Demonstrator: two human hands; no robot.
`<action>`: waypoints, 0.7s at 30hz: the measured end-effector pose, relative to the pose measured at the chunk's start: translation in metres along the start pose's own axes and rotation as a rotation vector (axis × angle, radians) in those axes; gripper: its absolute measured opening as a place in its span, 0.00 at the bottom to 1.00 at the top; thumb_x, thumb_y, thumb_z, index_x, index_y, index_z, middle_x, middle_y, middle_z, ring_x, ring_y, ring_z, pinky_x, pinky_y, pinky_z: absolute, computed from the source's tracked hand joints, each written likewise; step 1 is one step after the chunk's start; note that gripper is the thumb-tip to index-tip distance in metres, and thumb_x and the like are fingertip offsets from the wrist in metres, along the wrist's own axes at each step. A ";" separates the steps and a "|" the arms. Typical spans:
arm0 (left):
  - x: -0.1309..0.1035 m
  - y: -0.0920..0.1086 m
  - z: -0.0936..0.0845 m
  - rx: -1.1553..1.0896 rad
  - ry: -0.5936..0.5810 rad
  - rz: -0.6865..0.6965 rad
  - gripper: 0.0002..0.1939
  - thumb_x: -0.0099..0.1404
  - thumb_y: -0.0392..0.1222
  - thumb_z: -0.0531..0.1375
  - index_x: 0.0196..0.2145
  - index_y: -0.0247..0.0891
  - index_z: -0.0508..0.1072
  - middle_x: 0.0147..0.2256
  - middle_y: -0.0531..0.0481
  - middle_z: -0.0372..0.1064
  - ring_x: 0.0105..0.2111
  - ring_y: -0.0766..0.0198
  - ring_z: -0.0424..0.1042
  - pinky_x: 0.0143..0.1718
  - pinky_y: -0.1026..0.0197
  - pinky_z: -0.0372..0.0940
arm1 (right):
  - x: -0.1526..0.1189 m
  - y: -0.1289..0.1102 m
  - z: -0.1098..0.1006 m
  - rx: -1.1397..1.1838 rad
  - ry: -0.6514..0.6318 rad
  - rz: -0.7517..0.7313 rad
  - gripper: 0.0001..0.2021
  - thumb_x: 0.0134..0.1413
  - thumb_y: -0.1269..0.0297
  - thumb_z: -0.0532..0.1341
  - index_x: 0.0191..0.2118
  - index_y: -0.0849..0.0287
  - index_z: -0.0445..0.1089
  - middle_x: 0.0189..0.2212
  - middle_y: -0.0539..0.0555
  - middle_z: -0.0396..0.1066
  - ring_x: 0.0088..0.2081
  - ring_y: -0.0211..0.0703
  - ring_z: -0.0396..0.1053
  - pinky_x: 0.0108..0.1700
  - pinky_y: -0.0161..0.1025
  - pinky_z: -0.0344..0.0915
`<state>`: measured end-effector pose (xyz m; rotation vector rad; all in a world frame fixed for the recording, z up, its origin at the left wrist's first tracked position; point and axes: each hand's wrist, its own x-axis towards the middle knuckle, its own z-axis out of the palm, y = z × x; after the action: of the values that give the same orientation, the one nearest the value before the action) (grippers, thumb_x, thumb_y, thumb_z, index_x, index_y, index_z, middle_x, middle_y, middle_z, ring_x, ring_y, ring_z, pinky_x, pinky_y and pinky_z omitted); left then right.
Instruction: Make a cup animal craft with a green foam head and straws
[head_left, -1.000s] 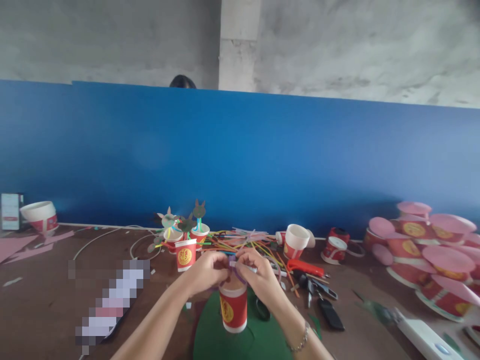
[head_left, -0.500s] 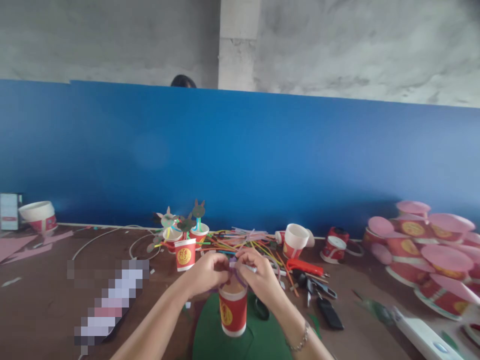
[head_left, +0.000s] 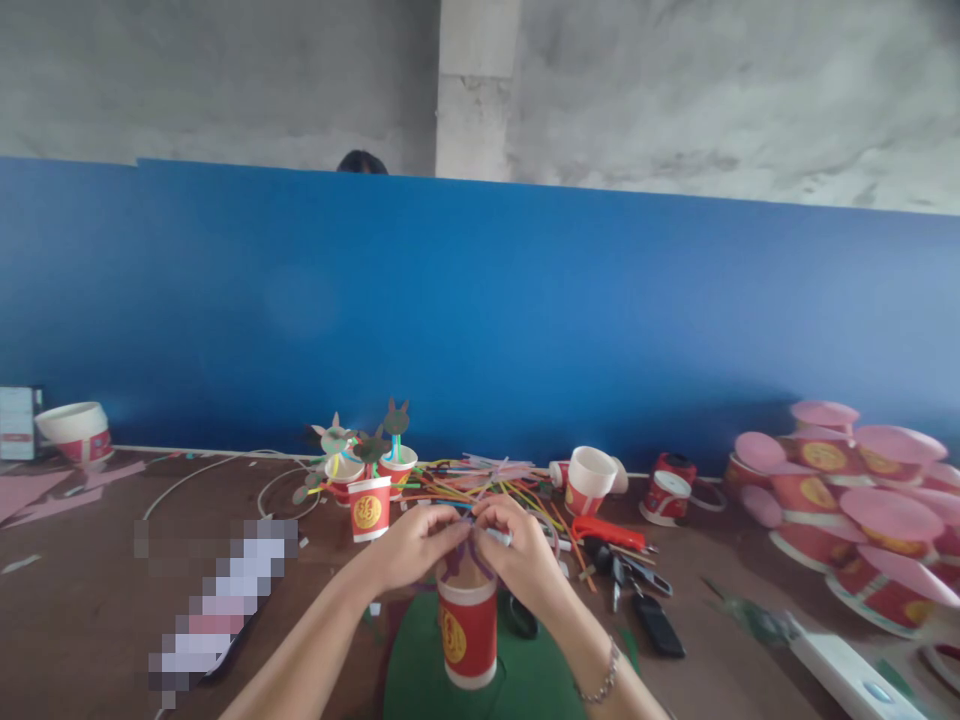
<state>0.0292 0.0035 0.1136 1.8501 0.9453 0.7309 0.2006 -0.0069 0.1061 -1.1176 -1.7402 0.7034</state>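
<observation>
Paper cup (head_left: 480, 635): red body, white rim, white band at base, round yellow print on the side toward the left hand (head_left: 420, 545). Upright, mouth up, directly below and between both hands, near the wearer's body; interior looks tan. Purple strip (head_left: 452, 565): thin, bent, at cup mouth, running up to the fingertips of left hand and right hand (head_left: 519, 545), pinched there. Fingers partly hide strip; exact attachment to cup unclear.

head view, forward and down.
we look closely over left hand (head_left: 420, 545) and right hand (head_left: 519, 550), across the table (head_left: 82, 605) to a blue partition (head_left: 480, 310).
</observation>
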 end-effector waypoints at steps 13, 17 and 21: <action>-0.002 0.001 -0.002 0.023 -0.048 -0.015 0.16 0.64 0.49 0.52 0.28 0.34 0.69 0.25 0.53 0.65 0.27 0.66 0.64 0.26 0.67 0.57 | -0.001 -0.008 -0.010 -0.107 -0.045 0.066 0.01 0.44 0.70 0.61 0.25 0.59 0.68 0.28 0.52 0.70 0.35 0.43 0.67 0.39 0.37 0.61; -0.005 0.006 -0.005 0.047 -0.073 0.021 0.16 0.62 0.50 0.54 0.28 0.35 0.71 0.25 0.54 0.63 0.28 0.67 0.63 0.29 0.67 0.57 | 0.000 -0.005 -0.017 -0.019 -0.162 0.133 0.07 0.43 0.63 0.65 0.28 0.61 0.70 0.25 0.50 0.70 0.30 0.40 0.66 0.33 0.35 0.61; -0.005 0.006 -0.007 0.052 -0.086 0.074 0.16 0.59 0.52 0.58 0.27 0.34 0.74 0.28 0.53 0.65 0.31 0.66 0.64 0.33 0.66 0.57 | -0.001 -0.006 -0.020 0.193 -0.298 0.182 0.10 0.42 0.60 0.67 0.25 0.61 0.69 0.19 0.46 0.65 0.24 0.34 0.60 0.27 0.31 0.56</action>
<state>0.0229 0.0004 0.1217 1.9545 0.8515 0.6715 0.2166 -0.0108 0.1190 -1.0869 -1.7823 1.1754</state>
